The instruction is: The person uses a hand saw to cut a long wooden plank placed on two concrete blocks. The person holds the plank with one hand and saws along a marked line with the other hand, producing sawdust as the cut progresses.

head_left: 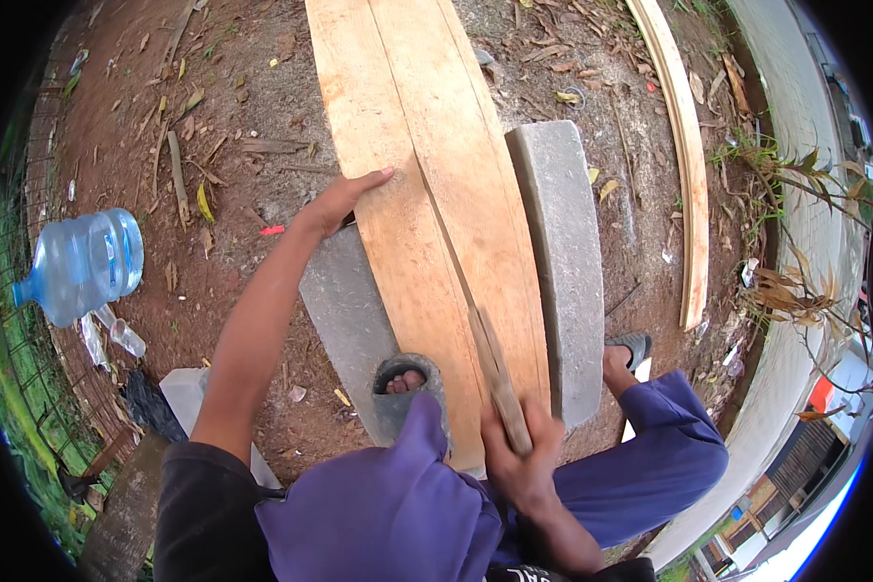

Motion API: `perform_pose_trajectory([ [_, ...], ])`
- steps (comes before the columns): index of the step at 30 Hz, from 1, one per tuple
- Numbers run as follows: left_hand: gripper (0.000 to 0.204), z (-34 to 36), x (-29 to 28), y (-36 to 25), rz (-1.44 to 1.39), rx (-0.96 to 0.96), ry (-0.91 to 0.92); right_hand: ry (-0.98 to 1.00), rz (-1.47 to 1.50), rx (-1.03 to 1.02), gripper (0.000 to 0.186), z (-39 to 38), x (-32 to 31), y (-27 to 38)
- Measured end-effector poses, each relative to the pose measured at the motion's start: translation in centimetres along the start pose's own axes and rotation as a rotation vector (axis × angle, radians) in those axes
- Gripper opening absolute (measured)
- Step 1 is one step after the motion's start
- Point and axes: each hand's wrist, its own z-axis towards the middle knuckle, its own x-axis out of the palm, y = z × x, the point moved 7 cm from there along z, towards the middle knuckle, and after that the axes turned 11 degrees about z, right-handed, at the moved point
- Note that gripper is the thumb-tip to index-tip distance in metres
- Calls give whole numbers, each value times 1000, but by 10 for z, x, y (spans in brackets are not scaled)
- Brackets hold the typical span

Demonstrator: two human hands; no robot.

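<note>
Head view: left hand [338, 202] grips a likely heavy, stiff board [485, 223] by its left edge, a sound hold; right hand [533, 473] clenches a wooden stick [495, 373]

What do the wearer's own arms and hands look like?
The left hand and right hand are ungloved, with no watch or bracelet showing. A black fabric sleeve ends high on the left arm; the right forearm is bare.

dressed in black and purple

a black short-sleeved shirt [211, 504] shows white lettering [531, 575]; purple trousers [640, 461] crease in soft folds; the sandals [409, 412] are dark grey; left hand [344, 201] and right hand [526, 454] are bare.
</note>
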Motion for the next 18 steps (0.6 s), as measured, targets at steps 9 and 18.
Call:
perform_pose_trajectory([
  [9, 61, -38, 6, -24, 104, 20, -108, -34, 102, 68, 18, -14, -17, 28],
  [18, 58, -29, 1, -11, 130, 47, -113, -73, 227, 109, 19, 53, 40, -18],
])
